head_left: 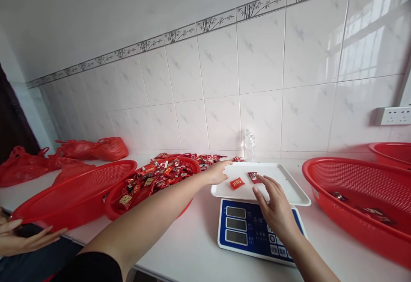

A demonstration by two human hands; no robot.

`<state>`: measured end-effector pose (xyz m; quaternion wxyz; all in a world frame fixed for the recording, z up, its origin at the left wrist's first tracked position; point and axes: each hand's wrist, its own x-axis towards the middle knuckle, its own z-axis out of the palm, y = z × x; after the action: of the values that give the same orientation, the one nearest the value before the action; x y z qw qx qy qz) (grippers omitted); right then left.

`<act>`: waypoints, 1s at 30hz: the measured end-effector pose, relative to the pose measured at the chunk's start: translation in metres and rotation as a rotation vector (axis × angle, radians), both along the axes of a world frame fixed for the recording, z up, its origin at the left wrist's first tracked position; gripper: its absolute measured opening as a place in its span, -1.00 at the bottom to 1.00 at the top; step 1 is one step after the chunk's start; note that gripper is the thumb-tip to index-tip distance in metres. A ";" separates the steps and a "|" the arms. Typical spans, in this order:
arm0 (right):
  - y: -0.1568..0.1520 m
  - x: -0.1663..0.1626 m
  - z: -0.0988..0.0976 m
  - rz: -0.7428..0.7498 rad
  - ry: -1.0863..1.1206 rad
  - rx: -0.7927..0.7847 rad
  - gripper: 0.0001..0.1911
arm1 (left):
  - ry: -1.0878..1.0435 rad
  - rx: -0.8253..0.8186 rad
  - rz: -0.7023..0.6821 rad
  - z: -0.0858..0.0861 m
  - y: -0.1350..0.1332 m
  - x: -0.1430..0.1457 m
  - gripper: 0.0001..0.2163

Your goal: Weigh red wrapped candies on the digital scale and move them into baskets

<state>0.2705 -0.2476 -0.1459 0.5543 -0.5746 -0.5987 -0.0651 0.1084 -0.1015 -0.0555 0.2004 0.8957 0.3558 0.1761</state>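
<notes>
A white tray [282, 188] rests on a blue electronic scale [244, 230]. On the tray lie two red candy packets, one at the middle [236, 183] and one a little behind it [253, 176]. My left hand [218, 171] rests at the tray's far-left corner, fingers stretched toward it, holding nothing that I can see. My right hand [274, 205] lies flat over the tray's front edge, its fingers spread and reaching toward the packets, close to the rear one.
A red basket [112, 196] piled with red candy packets stands left of the scale. An empty red basket [73, 192] leans beside it, and another person's hands [19, 237] show at the lower left. A large red basket [359, 196] sits right. Red bags [90, 148] lie far left.
</notes>
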 end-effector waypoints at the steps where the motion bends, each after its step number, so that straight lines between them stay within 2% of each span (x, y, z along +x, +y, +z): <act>1: 0.000 0.000 0.000 -0.002 0.003 -0.005 -0.57 | 0.019 0.013 0.010 0.003 0.004 -0.006 -0.46; 5: 0.000 0.000 0.000 -0.017 -0.013 0.003 -0.58 | 0.135 0.052 0.099 0.026 0.019 -0.046 -0.56; 9: -0.001 0.001 -0.003 -0.037 -0.034 0.014 -0.56 | 0.378 -0.007 0.224 0.048 0.027 -0.100 -0.61; 12: -0.001 0.001 -0.004 -0.044 -0.038 -0.002 -0.56 | 0.585 -0.080 0.269 0.053 0.026 -0.131 -0.48; 14: -0.001 0.000 -0.005 -0.046 -0.039 -0.011 -0.55 | 0.686 -0.113 0.275 0.050 0.024 -0.140 -0.37; 17: -0.001 0.001 -0.007 -0.042 -0.027 -0.030 -0.54 | 0.757 -0.108 0.272 0.039 0.022 -0.140 -0.31; 24: 0.000 0.000 -0.010 -0.057 -0.042 -0.022 -0.55 | 0.758 0.123 0.356 0.008 0.021 -0.113 -0.47; 27: 0.001 0.000 -0.009 -0.050 -0.062 0.009 -0.55 | 0.729 0.169 0.345 0.004 0.022 -0.108 -0.57; 30: 0.000 0.001 -0.008 -0.055 -0.065 0.023 -0.55 | 0.665 0.186 0.324 0.007 0.022 -0.108 -0.68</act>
<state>0.2715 -0.2473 -0.1539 0.5390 -0.5821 -0.5995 -0.1058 0.0006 -0.0791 -0.0486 -0.0385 0.8504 0.5209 -0.0632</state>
